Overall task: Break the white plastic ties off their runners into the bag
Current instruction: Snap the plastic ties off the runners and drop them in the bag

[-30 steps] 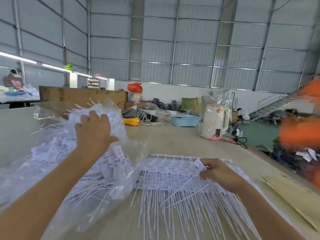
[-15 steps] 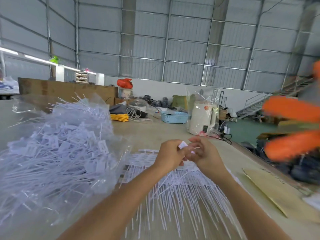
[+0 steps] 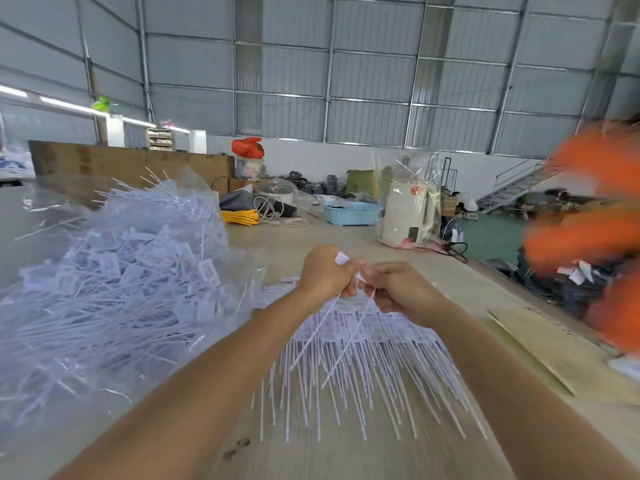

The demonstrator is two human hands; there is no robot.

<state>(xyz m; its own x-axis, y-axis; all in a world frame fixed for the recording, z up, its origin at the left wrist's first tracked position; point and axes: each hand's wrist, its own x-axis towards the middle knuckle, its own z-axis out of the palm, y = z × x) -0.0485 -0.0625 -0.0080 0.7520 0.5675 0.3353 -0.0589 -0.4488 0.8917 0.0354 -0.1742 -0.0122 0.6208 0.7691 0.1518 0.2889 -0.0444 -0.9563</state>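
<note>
You've got both hands, left (image 3: 325,275) and right (image 3: 398,289), pinching ties (image 3: 341,259) above the runners (image 3: 363,327), bag (image 3: 114,282) close left for easy drops.

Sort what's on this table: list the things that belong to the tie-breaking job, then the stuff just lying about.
Part of the job:
left hand and right hand, both pinching ties
white ties on runners
clear bag of loose ties

Lying about:
blue basket
white kettle
yellow cable coil
red bag
cardboard sheet
</note>
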